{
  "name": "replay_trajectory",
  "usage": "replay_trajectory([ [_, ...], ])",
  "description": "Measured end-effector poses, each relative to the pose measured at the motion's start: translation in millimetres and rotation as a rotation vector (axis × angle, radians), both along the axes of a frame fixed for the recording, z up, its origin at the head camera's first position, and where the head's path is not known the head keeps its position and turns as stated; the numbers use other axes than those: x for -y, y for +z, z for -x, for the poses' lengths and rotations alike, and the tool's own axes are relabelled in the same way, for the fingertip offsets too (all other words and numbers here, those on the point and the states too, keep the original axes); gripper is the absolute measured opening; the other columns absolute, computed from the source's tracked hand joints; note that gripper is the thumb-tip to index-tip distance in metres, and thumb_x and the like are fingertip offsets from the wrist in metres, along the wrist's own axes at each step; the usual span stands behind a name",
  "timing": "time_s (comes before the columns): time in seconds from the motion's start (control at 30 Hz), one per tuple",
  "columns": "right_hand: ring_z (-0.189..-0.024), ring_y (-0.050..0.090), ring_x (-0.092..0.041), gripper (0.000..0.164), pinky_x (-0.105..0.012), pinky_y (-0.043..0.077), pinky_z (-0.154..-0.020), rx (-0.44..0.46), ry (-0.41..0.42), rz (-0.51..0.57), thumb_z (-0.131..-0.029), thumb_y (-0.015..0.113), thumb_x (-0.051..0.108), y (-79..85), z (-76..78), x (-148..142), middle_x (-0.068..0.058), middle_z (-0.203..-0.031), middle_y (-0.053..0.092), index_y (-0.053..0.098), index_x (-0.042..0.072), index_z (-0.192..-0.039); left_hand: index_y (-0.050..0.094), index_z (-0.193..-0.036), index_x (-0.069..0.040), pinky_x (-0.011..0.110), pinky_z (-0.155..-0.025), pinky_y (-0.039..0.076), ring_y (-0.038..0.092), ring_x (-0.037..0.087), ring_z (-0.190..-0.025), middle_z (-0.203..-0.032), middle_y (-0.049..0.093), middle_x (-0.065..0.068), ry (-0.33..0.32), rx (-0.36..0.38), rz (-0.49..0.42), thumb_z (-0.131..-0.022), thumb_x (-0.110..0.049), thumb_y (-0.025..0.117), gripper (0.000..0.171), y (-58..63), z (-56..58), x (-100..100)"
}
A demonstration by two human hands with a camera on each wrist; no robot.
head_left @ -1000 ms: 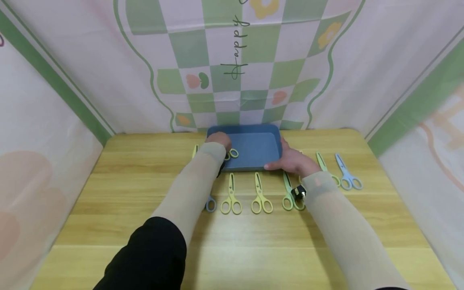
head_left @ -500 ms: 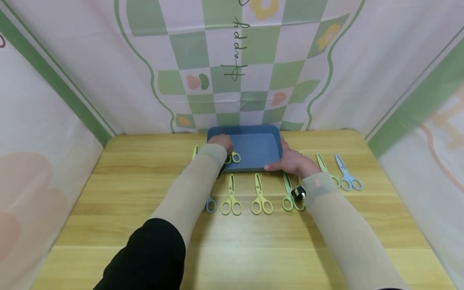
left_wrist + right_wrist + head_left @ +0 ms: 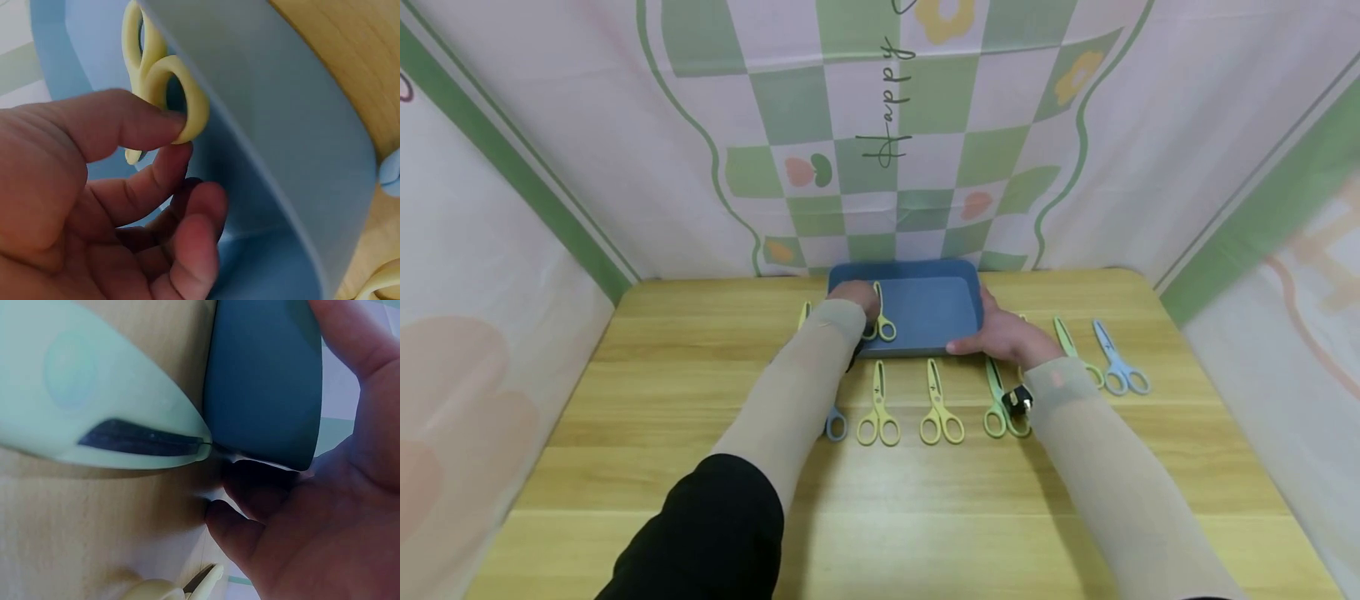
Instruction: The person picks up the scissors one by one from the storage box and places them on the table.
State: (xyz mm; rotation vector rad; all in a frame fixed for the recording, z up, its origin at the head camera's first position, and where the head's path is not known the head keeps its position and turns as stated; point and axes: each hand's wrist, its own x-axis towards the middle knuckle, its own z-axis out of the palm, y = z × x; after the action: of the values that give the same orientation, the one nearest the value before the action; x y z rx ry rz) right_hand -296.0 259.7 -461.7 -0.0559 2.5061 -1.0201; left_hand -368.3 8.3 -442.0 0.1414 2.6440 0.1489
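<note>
A blue tray (image 3: 928, 307) stands at the back of the table. Over its left part, my left hand (image 3: 854, 295) holds yellow scissors (image 3: 886, 328). The left wrist view has the thumb and index finger pinching one handle loop (image 3: 199, 106) of these scissors, just inside the tray wall (image 3: 269, 94). My right hand (image 3: 1006, 330) grips the tray's right front corner, its thumb over the front rim and its fingers along the side. Green scissors (image 3: 995, 408) lie below that wrist, their pale blade cover (image 3: 75, 381) close in the right wrist view.
Two yellow scissors, one left (image 3: 878, 407) and one right (image 3: 936, 407), lie in front of the tray. Blue scissors (image 3: 835, 423) are mostly covered by the left arm. Farther right lie green scissors (image 3: 1064, 337) and light blue scissors (image 3: 1116, 362). A patterned cloth (image 3: 887, 108) hangs behind the table.
The yellow scissors in my left hand have turned, and their blades now show pointing toward the back of the tray. My right hand stays on the tray corner.
</note>
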Motion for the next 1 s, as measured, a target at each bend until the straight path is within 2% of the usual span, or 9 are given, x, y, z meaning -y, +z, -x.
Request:
replay_trajectory([
  [0.07, -0.141, 0.02, -0.05, 0.135, -0.058, 0.02, -0.113, -0.005, 0.002, 0.005, -0.078, 0.085, 0.045, 0.0, 0.1, 0, -0.028, -0.162, 0.001, -0.021, 0.016, -0.157, 0.069, -0.103, -0.009, 0.035, -0.082, 0.049, 0.055, 0.024, -0.1, -0.124, 0.061, 0.007, -0.048, 0.0, 0.012, -0.096, -0.013, 0.052, 0.019, 2.1, -1.4, 2],
  [0.17, -0.141, 0.021, -0.05, 0.135, -0.059, 0.02, -0.113, -0.008, 0.004, 0.011, -0.077, 0.086, 0.044, -0.2, 0.2, 0, -0.028, -0.162, 0.001, -0.021, 0.016, -0.157, 0.067, -0.089, -0.009, 0.034, -0.076, 0.047, 0.055, 0.024, -0.097, -0.117, 0.061, 0.008, -0.127, 0.016, 0.028, -0.096, -0.012, 0.052, 0.017, 7.1, -4.0, 5],
  [0.27, -0.141, 0.021, -0.05, 0.135, -0.058, 0.02, -0.113, -0.01, 0.006, 0.007, -0.077, 0.085, 0.044, -0.4, 0.2, 0, -0.028, -0.162, 0.002, -0.021, 0.016, -0.157, 0.064, -0.083, -0.009, 0.033, -0.071, 0.044, 0.055, 0.025, -0.096, -0.115, 0.06, 0.009, -0.152, 0.035, 0.03, -0.096, -0.013, 0.051, 0.019, 10.9, -5.3, 6],
  [0.37, -0.141, 0.021, -0.05, 0.135, -0.058, 0.02, -0.113, -0.011, 0.005, 0.002, -0.078, 0.085, 0.045, -0.8, 0.3, 0, -0.028, -0.162, 0.002, -0.021, 0.016, -0.157, 0.067, -0.09, -0.008, 0.033, -0.074, 0.045, 0.055, 0.025, -0.098, -0.119, 0.06, 0.009, -0.101, 0.037, 0.013, -0.096, -0.012, 0.051, 0.017, 10.2, -5.5, 5],
  [0.47, -0.141, 0.021, -0.049, 0.135, -0.058, 0.02, -0.113, -0.008, 0.003, 0.006, -0.078, 0.085, 0.044, -1.0, 0.4, -1, -0.028, -0.162, 0.002, -0.021, 0.016, -0.157, 0.07, -0.101, -0.007, 0.034, -0.081, 0.048, 0.055, 0.024, -0.1, -0.124, 0.061, 0.009, -0.021, 0.023, -0.003, -0.096, -0.013, 0.053, 0.019, 5.9, -4.4, 3],
  [0.53, -0.141, 0.021, -0.049, 0.135, -0.058, 0.02, -0.113, -0.007, 0.002, 0.008, -0.078, 0.085, 0.044, -1.0, 0.5, -1, -0.028, -0.162, 0.002, -0.021, 0.016, -0.157, 0.07, -0.103, -0.007, 0.035, -0.083, 0.049, 0.056, 0.024, -0.1, -0.123, 0.061, 0.009, 0.027, 0.013, -0.014, -0.095, -0.015, 0.054, 0.02, 2.7, -3.6, 1],
  [0.7, -0.141, 0.021, -0.049, 0.134, -0.058, 0.02, -0.113, -0.009, 0.001, 0.003, -0.078, 0.085, 0.045, -0.5, 0.2, 0, -0.027, -0.162, 0.002, -0.02, 0.016, -0.157, 0.071, -0.091, -0.007, 0.034, -0.074, 0.05, 0.058, 0.024, -0.095, -0.116, 0.063, 0.008, 0.048, -0.025, -0.026, -0.093, -0.012, 0.053, 0.018, -3.4, -3.0, -1],
  [0.77, -0.142, 0.02, -0.049, 0.134, -0.058, 0.02, -0.113, -0.008, 0.003, -0.003, -0.078, 0.084, 0.046, -0.4, 0.2, 0, -0.026, -0.162, 0.001, -0.021, 0.016, -0.157, 0.07, -0.086, -0.007, 0.033, -0.071, 0.049, 0.057, 0.023, -0.095, -0.118, 0.063, 0.008, 0.033, -0.039, -0.02, -0.094, -0.009, 0.052, 0.019, -4.3, -3.2, -1],
  [1.0, -0.143, 0.018, -0.049, 0.133, -0.058, 0.019, -0.114, -0.003, 0.012, -0.004, -0.079, 0.084, 0.046, -1.9, 0.9, -1, -0.025, -0.163, -0.002, -0.021, 0.015, -0.156, 0.064, -0.078, -0.007, 0.03, -0.056, 0.039, 0.056, 0.024, -0.09, -0.118, 0.058, 0.012, 0.033, 0.003, 0.007, -0.093, -0.004, 0.05, 0.021, -5.6, 0.1, -2],
])
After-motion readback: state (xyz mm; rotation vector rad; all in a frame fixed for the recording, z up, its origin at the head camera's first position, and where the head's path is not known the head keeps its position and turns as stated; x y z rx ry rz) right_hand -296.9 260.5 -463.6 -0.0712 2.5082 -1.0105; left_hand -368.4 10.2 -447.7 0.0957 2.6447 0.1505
